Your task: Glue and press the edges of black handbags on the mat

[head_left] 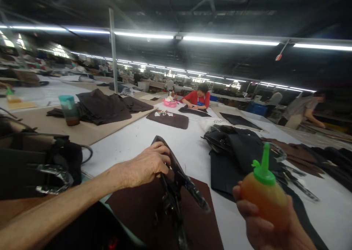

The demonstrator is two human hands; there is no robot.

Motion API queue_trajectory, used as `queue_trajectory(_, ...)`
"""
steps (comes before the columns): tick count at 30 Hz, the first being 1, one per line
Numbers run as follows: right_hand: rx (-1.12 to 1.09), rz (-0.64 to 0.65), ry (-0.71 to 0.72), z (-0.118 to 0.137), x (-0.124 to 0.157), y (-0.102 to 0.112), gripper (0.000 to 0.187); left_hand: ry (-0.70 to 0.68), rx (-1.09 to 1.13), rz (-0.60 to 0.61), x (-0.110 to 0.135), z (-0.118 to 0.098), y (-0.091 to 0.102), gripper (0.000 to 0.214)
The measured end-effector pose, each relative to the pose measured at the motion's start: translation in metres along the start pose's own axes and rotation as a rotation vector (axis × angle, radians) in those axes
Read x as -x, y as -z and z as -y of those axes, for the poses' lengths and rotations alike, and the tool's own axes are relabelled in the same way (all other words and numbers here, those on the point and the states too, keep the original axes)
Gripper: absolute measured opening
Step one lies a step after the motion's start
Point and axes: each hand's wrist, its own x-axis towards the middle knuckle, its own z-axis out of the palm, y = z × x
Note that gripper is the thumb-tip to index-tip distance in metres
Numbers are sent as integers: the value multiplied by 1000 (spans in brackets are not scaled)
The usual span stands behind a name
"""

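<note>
1. Black strap piece: long, narrow, glossy, with crinkled film-like edges. It stands tilted over a flat, matte, dark-brown panel at the near edge of the table.
2. Left hand: fingers closed around the upper end of the strap piece.
3. Squeeze bottle: rounded, translucent orange body with a green cap and tapered nozzle. It is upright at lower right.
4. Right hand: wrapped around the bottle's base from below.
5. White table: smooth, broad surface.
6. Pile of black pieces: layered and folded, right of the strap piece.
7. Teal cup: cylindrical, far left, beside rumpled dark cloth.
8. Person in red: seated at the far end of the table.
</note>
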Motion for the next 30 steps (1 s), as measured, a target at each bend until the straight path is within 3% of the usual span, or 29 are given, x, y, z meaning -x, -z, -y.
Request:
queue_trajectory(2, 25, -28, -49, -7, -6, -8, 108, 12, 25, -66, 4, 14, 2, 27)
queue_trajectory(5, 36, 12, -160, -25, -20, -16, 99, 53, 111, -107, 8, 36, -12, 25)
queue_trajectory(9, 41, 160, -238, -56, -45, -30, 73, 46, 368, -86, 8, 63, -41, 23)
queue_trajectory(13, 87, 133, -214, -79, -72, -52, 37, 120, 598, -111, 7, 70, -44, 22)
queue_trajectory(17, 130, 256, -113, -90, -104, -71, 29, 283, 675, -50, 1, 55, -24, 33)
queue_trajectory(21, 229, 416, -20, -96, -140, -79, 32, 425, 398, 105, 0, 30, -11, 44)
queue_trajectory(26, 276, 454, -96, -97, -156, -82, 30, 593, 123, 164, 4, 0, -21, 74)
queue_trajectory(30, 305, 495, -134, -100, -148, -87, 30, 568, 46, 61, 8, -24, -40, 75)
